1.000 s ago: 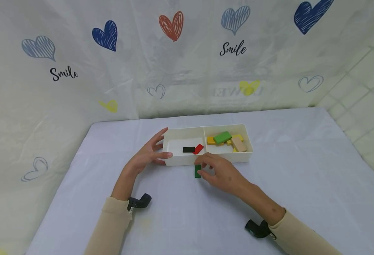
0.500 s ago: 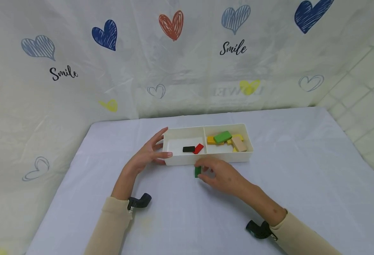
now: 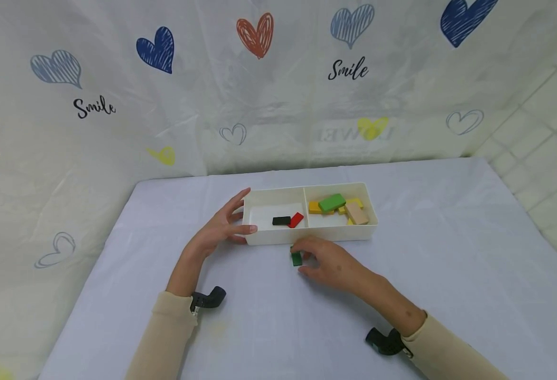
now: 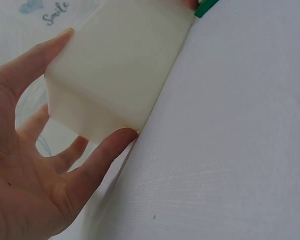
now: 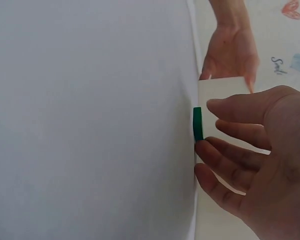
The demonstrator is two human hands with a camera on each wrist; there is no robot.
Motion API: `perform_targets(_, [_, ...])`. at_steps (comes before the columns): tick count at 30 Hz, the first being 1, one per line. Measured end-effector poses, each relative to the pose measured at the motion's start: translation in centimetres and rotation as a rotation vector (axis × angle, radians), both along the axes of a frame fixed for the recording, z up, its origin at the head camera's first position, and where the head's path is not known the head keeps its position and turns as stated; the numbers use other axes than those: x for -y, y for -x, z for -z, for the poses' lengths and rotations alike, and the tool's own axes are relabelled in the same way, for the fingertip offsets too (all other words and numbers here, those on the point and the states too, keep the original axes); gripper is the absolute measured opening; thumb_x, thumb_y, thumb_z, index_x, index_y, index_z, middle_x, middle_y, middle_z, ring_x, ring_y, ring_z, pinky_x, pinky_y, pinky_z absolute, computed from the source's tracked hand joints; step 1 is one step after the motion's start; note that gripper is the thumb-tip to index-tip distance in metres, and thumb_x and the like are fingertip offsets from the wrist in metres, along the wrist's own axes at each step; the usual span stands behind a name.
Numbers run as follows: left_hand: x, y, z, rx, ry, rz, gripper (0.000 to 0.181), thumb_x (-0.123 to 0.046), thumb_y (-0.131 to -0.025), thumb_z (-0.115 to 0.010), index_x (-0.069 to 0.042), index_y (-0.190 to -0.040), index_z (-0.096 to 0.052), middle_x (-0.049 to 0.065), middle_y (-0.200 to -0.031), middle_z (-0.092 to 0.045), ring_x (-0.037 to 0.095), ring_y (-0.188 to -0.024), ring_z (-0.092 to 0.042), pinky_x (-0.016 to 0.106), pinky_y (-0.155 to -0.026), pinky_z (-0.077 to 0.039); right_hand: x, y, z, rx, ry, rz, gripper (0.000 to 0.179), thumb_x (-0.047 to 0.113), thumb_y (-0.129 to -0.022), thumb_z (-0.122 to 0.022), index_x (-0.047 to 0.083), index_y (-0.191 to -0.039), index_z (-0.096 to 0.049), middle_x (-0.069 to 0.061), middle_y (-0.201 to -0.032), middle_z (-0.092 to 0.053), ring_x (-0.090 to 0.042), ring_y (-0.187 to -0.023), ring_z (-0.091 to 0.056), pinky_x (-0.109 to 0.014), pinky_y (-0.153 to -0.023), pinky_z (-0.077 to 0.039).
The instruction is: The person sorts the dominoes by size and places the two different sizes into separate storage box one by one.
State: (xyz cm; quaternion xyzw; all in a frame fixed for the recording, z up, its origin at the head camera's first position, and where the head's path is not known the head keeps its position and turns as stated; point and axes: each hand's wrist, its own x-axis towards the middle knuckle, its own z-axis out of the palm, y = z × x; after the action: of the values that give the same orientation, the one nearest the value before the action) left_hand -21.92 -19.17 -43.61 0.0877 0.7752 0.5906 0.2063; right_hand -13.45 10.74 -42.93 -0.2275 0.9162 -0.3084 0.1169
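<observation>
A white two-compartment box point(image 3: 269, 237) rests on the table. My left hand point(image 3: 217, 229) holds its left end, thumb at the front rim and fingers spread over the end wall; the left wrist view shows these fingers point(image 4: 102, 162) against the box. A dark green block point(image 3: 297, 259) lies on the cloth just before the front wall. My right hand point(image 3: 328, 261) is beside this block, index fingertip over its far end and thumb near its closer end. In the right wrist view, one fingertip touches the green block point(image 5: 198, 124), with a gap at the thumb.
A black block point(image 3: 281, 220) and a red block point(image 3: 296, 219) lie in the box's left compartment. The right one holds a light green block point(image 3: 332, 202), a beige block point(image 3: 356, 214) and several yellow pieces point(image 3: 315, 207). A printed cloth point(image 3: 283, 95) hangs behind the table.
The dark green block has turned slightly, its near end swinging right. My right thumb has shifted a little toward me, apart from the block. The left hand and box stay put.
</observation>
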Motion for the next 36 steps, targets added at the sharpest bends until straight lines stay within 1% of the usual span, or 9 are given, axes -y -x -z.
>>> perform_targets(4, [-0.01, 0.0, -0.03, 0.002, -0.003, -0.001, 0.094, -0.023, -0.089, -0.082, -0.054, -0.159, -0.028, 0.004, -0.173, -0.017, 0.036, -0.157, -0.03, 0.042, -0.084, -0.062, 0.04, 0.05, 0.03, -0.009, -0.032, -0.026, 0.042, 0.014, -0.088, -0.084, 0.019, -0.127, -0.07, 0.006, -0.119, -0.066, -0.011, -0.104, -0.061, -0.031, -0.093, -0.059])
perform_targets(9, [-0.06, 0.01, -0.07, -0.003, 0.0, 0.002, 0.097, -0.023, -0.089, -0.082, -0.046, -0.163, -0.023, 0.005, -0.174, -0.017, 0.037, -0.157, -0.029, 0.043, -0.085, -0.062, -0.03, 0.14, 0.22, -0.032, -0.05, -0.05, 0.043, 0.014, -0.087, -0.085, 0.02, -0.127, -0.071, 0.006, -0.12, -0.065, -0.011, -0.108, -0.061, -0.031, -0.094, -0.059])
perform_targets(12, [-0.09, -0.01, -0.13, -0.005, 0.005, 0.001, 0.098, -0.023, -0.089, -0.082, -0.044, -0.164, -0.022, 0.005, -0.174, -0.017, 0.037, -0.157, -0.029, 0.043, -0.085, -0.062, -0.06, 0.15, 0.28, -0.035, -0.053, -0.056, 0.042, 0.014, -0.087, -0.085, 0.02, -0.126, -0.072, 0.006, -0.122, -0.064, -0.012, -0.111, -0.06, -0.032, -0.094, -0.059])
perform_targets(17, [-0.12, -0.02, -0.16, -0.001, 0.01, -0.004, 0.098, -0.024, -0.089, -0.082, -0.047, -0.163, -0.024, 0.004, -0.173, -0.017, 0.037, -0.157, -0.028, 0.043, -0.085, -0.062, 0.03, 0.1, 0.22, -0.022, -0.066, -0.058, 0.04, 0.014, -0.086, -0.085, 0.022, -0.124, -0.073, 0.008, -0.122, -0.065, -0.011, -0.114, -0.057, -0.033, -0.096, -0.058])
perform_targets(22, [-0.14, 0.02, -0.04, 0.006, 0.015, -0.01, 0.097, -0.024, -0.088, -0.083, -0.049, -0.162, -0.025, 0.004, -0.174, -0.016, 0.038, -0.158, -0.028, 0.043, -0.086, -0.062, 0.11, 0.1, 0.19, -0.026, -0.074, -0.067, 0.039, 0.013, -0.086, -0.086, 0.022, -0.121, -0.074, 0.009, -0.118, -0.066, -0.01, -0.111, -0.057, -0.032, -0.096, -0.059])
perform_targets(26, [-0.11, -0.02, 0.01, 0.011, 0.012, -0.011, 0.096, -0.024, -0.088, -0.083, -0.052, -0.16, -0.027, 0.004, -0.174, -0.016, 0.038, -0.158, -0.028, 0.043, -0.086, -0.062, 0.07, 0.14, 0.28, -0.031, -0.072, -0.083, 0.039, 0.014, -0.086, -0.086, 0.022, -0.122, -0.074, 0.009, -0.119, -0.067, -0.01, -0.112, -0.058, -0.033, -0.097, -0.058])
perform_targets(31, [-0.07, -0.05, 0.05, 0.013, 0.008, -0.014, 0.095, -0.024, -0.088, -0.083, -0.055, -0.159, -0.028, 0.004, -0.174, -0.015, 0.037, -0.158, -0.028, 0.042, -0.085, -0.062, -0.04, 0.12, 0.23, -0.038, -0.032, -0.1, 0.037, 0.018, -0.087, -0.085, 0.021, -0.122, -0.074, 0.01, -0.117, -0.066, -0.01, -0.111, -0.06, -0.033, -0.097, -0.058])
perform_targets(36, [-0.15, -0.03, 0.0, 0.009, 0.007, -0.011, 0.095, -0.024, -0.088, -0.083, -0.052, -0.16, -0.027, 0.004, -0.174, -0.016, 0.037, -0.157, -0.029, 0.041, -0.085, -0.062, -0.22, 0.25, 0.13, -0.041, 0.045, -0.109, 0.033, 0.014, -0.088, -0.084, 0.016, -0.12, -0.073, 0.006, -0.115, -0.064, -0.013, -0.103, -0.061, -0.03, -0.091, -0.058])
